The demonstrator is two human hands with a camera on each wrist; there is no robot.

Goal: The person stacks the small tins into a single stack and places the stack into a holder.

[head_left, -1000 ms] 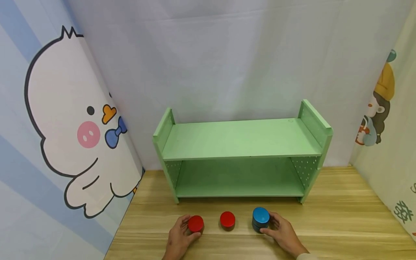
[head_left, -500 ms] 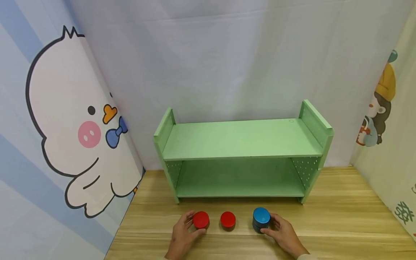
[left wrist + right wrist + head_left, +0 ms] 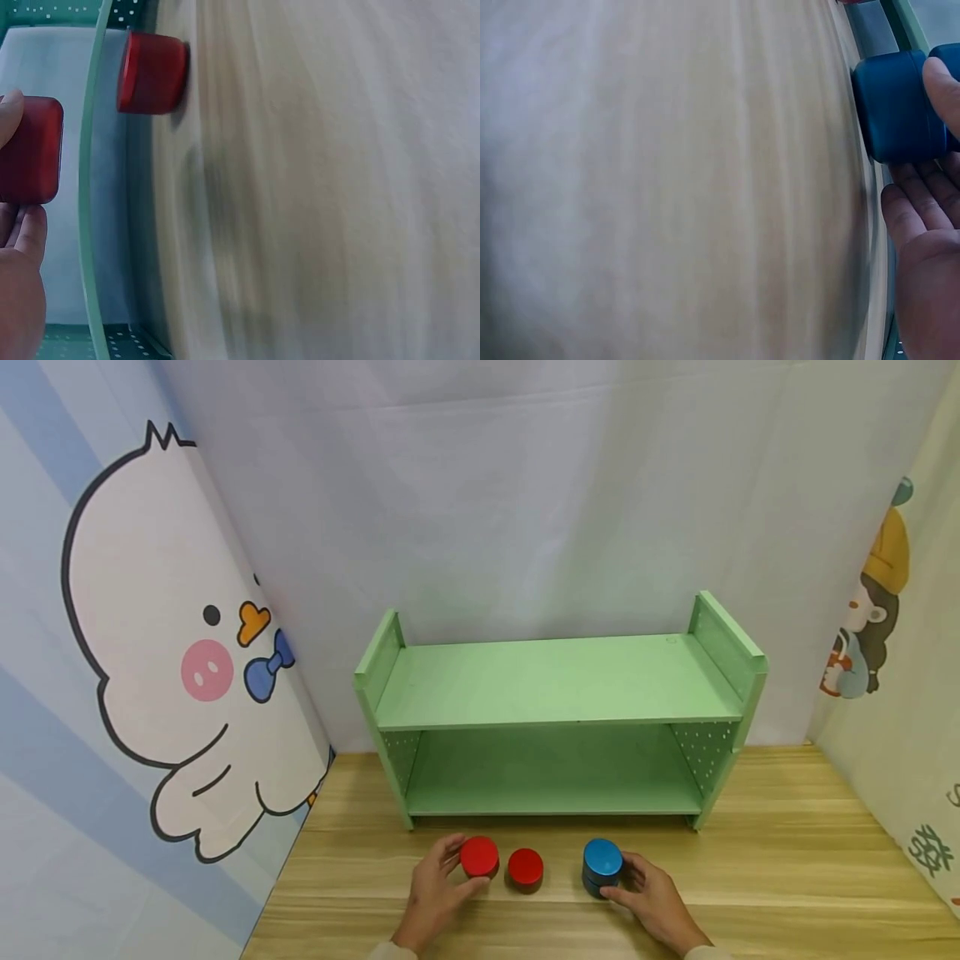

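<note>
L grip [image 3: 437, 890] holds red can [image 3: 479, 856], R grip [image 3: 652, 897] holds blue stack [image 3: 602, 864]; pls move red level, w/o bumping 2nd can [image 3: 525, 868].

Red cylinders [image 3: 480, 856], six o'clock: smooth, glossy, metallic-looking. Blue cylinders [image 3: 602, 857], five o'clock: glossy. Tabletop [image 3: 795, 860]: wood-grained. Backdrop [image 3: 480, 510]: matt cloth.

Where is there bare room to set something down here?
Both boards of the green shelf are bare, as is the table right of the right hand and left of the left hand. Between the hands it's crowded: the held red container, another red container and the blue stack.
</note>
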